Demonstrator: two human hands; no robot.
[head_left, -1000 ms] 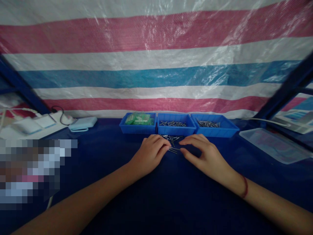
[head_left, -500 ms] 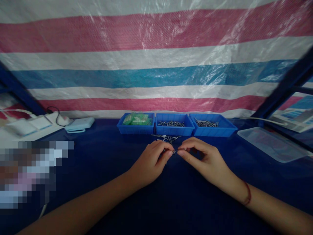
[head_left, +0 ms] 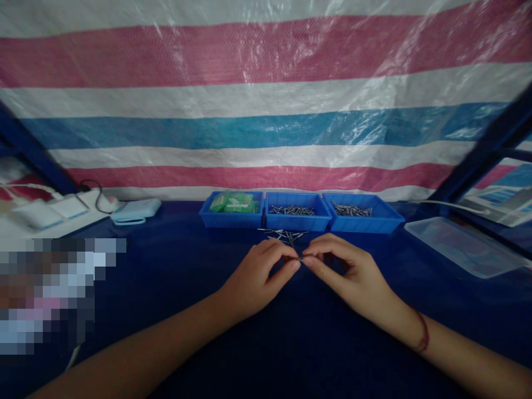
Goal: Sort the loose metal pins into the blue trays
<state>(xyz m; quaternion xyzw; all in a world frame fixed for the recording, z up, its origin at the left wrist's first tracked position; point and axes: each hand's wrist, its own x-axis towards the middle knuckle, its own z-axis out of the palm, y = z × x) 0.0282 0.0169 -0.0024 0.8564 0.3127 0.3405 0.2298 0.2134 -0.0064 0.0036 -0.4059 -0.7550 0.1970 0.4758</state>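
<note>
Blue table [head_left: 257, 354] is filling the bottom of the frame. Left hand [head_left: 260, 274], a bit below center, is pinching with thumb and index nearly together; right hand [head_left: 353, 271], with a dark red band [head_left: 424, 332] circling its wrist, is pinching the same way, facing it. Both pinches are closing on one small metal pin [head_left: 301, 259], center of frame, above the table; fingertips are hiding most of it, only a sliver is showing. Pixel block [head_left: 50, 299] is masking the lower left. Pile [head_left: 286, 235] of loose pins is lying just past the fingers, left hand partly blocking it. Clear lid [head_left: 461, 246] is lying at right, well apart from the hands. Behind the pile, three blue bins are standing in a row: left bin [head_left: 233, 220] is holding green packs [head_left: 233, 202], middle bin [head_left: 297, 223] and right bin [head_left: 366, 224] are holding metal pieces. Light blue case [head_left: 137, 210] and white power strip [head_left: 58, 213] are sitting at left. Striped tarp [head_left: 266, 133] is hanging behind everything.
</note>
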